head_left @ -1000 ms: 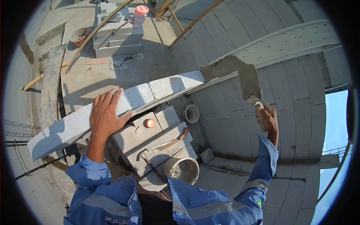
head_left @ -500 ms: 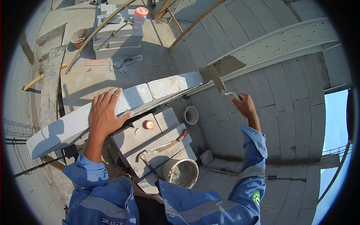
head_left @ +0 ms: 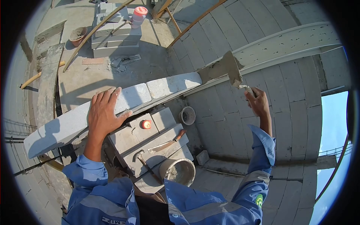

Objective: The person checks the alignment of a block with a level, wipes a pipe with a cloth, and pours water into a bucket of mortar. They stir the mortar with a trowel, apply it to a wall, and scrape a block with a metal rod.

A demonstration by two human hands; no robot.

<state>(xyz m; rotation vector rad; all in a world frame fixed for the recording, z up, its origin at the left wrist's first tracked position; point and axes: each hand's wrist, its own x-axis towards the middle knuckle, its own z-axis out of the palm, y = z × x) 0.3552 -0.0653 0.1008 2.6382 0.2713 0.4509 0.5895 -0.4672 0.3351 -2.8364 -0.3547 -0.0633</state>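
Observation:
My left hand (head_left: pixel 106 110) lies with fingers spread on top of a pale block (head_left: pixel 129 98) in the wall's top row; it grips nothing. In my right hand (head_left: pixel 258 102) is the handle of a trowel (head_left: pixel 235 73). The trowel's blade touches a patch of wet grey mortar (head_left: pixel 213 70) on the long pale beam, just past the row's end block (head_left: pixel 176 83). Part of the blade's outline merges with the mortar.
Below the wall, stacked blocks (head_left: pixel 122 137) carry a hammer (head_left: pixel 148 165), a wooden-handled blade (head_left: pixel 167 144), an orange-red round item (head_left: pixel 146 124) and a mortar bucket (head_left: pixel 194 174). The beam (head_left: pixel 288 41) runs right. Behind stand more blocks (head_left: pixel 116 51) and a red-lidded jug (head_left: pixel 139 18).
My right hand has moved right along the beam with the trowel, and the mortar patch has changed shape around the blade. My left hand stays on the block.

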